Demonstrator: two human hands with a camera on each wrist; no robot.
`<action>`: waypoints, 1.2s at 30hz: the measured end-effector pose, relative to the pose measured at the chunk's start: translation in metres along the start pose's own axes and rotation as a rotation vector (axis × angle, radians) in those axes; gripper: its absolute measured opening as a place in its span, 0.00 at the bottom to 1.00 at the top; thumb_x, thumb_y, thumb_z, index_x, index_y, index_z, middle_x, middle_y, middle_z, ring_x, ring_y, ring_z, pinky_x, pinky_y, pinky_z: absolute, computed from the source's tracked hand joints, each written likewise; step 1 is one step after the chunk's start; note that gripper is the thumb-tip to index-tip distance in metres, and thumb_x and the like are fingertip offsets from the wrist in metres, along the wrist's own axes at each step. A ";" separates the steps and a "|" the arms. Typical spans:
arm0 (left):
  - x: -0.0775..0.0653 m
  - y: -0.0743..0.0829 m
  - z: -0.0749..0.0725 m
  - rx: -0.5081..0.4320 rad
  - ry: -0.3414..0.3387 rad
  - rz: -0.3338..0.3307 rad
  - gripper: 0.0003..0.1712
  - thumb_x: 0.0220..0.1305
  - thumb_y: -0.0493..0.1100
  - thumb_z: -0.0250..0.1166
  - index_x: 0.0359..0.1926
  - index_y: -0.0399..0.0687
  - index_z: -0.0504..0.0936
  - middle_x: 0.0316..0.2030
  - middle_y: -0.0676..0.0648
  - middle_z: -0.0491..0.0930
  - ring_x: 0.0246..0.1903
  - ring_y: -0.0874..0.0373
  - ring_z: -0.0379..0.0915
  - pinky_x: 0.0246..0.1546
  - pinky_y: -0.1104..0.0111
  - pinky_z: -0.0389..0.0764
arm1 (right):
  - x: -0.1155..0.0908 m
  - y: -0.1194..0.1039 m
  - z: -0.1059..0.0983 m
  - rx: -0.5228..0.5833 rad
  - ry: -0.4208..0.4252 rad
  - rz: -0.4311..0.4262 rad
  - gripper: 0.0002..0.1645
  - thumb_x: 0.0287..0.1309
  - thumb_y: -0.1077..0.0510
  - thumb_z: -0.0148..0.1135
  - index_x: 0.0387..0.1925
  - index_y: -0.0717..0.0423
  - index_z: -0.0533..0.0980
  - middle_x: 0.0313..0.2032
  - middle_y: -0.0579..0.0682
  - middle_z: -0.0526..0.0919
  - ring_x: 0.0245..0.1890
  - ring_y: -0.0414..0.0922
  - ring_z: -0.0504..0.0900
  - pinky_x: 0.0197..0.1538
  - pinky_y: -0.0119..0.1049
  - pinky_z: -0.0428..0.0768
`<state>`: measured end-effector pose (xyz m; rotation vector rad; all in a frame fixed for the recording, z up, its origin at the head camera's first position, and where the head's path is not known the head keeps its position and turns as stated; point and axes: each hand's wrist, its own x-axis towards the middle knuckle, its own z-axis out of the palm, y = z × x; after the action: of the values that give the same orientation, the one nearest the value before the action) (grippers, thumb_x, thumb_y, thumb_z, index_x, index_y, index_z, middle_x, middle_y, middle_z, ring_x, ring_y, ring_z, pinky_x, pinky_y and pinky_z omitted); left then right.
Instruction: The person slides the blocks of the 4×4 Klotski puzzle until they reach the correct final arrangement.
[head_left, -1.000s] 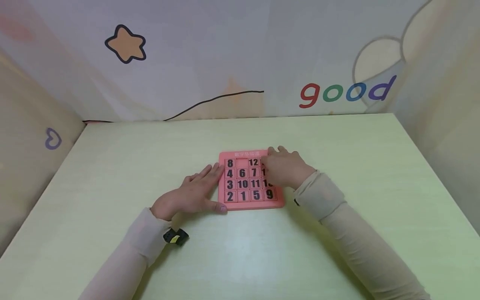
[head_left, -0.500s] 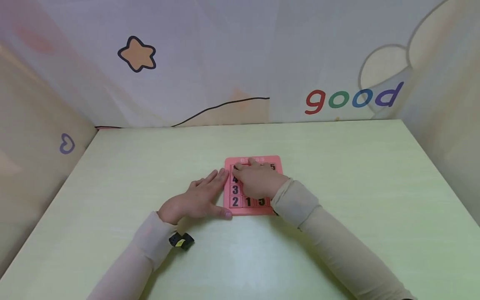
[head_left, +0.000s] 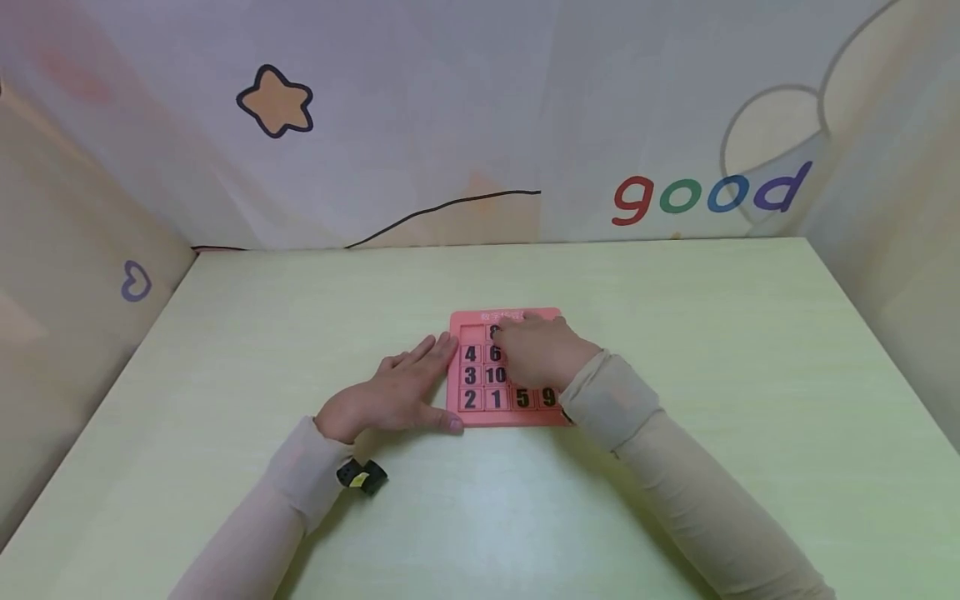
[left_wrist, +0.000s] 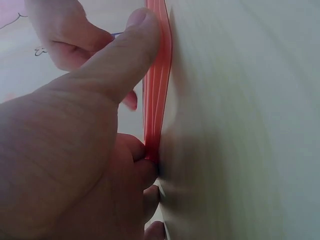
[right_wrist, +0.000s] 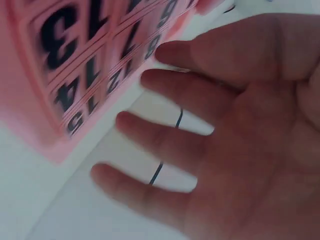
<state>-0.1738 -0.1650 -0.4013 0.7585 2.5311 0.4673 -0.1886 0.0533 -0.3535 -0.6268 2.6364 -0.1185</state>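
A pink sliding number puzzle (head_left: 517, 421) lies flat on the table. Its top left cell is vacant, and the tile 8 (head_left: 492, 332) sits just to the right of that gap. My left hand (head_left: 397, 392) rests against the puzzle's left side, fingers spread, with the thumb near the lower left corner. In the left wrist view the thumb lies along the pink side wall (left_wrist: 161, 85). Over the upper right part is my right hand (head_left: 542, 354), hiding several tiles. Its fingers (right_wrist: 165, 137) are extended in the right wrist view, the foremost tips at the 8.
The pale green table (head_left: 480, 517) spreads around the puzzle. A printed cloth wall (head_left: 420, 125) stands behind it and along both sides. A small black and yellow device (head_left: 362, 477) is on the left wrist.
The 8 has slid one cell right, leaving the top left corner vacant. My right hand went left across the top row, then back a little to the right. My left hand stays at the puzzle's side.
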 end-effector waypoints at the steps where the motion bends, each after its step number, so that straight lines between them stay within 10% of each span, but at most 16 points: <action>1: 0.000 0.000 0.000 -0.004 -0.002 0.000 0.69 0.57 0.69 0.70 0.81 0.47 0.36 0.80 0.48 0.34 0.78 0.48 0.23 0.72 0.42 0.42 | 0.000 -0.002 0.000 0.015 -0.011 -0.027 0.30 0.69 0.61 0.50 0.71 0.54 0.70 0.75 0.52 0.63 0.75 0.56 0.57 0.71 0.59 0.58; 7: 0.000 -0.001 -0.002 -0.008 -0.013 0.018 0.69 0.57 0.70 0.69 0.81 0.48 0.36 0.80 0.48 0.33 0.78 0.49 0.23 0.71 0.43 0.43 | -0.005 -0.015 0.003 0.143 -0.111 -0.109 0.30 0.72 0.61 0.49 0.73 0.48 0.68 0.74 0.48 0.63 0.75 0.48 0.57 0.73 0.46 0.57; 25: 0.002 0.003 -0.002 0.013 -0.025 0.013 0.68 0.58 0.69 0.69 0.81 0.47 0.36 0.80 0.48 0.33 0.78 0.50 0.22 0.71 0.44 0.44 | 0.001 -0.011 0.014 -0.030 0.034 -0.048 0.34 0.72 0.57 0.52 0.77 0.53 0.60 0.78 0.56 0.51 0.77 0.58 0.46 0.71 0.64 0.52; 36: -0.003 0.000 -0.004 0.016 -0.013 0.005 0.68 0.58 0.70 0.68 0.81 0.47 0.36 0.80 0.48 0.33 0.78 0.48 0.23 0.71 0.42 0.45 | -0.015 -0.030 0.007 -0.033 -0.105 -0.126 0.29 0.72 0.55 0.54 0.73 0.49 0.69 0.74 0.50 0.63 0.75 0.55 0.56 0.71 0.61 0.57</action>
<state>-0.1738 -0.1676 -0.3977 0.7712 2.5242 0.4434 -0.1610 0.0331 -0.3491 -0.7880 2.5020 -0.0774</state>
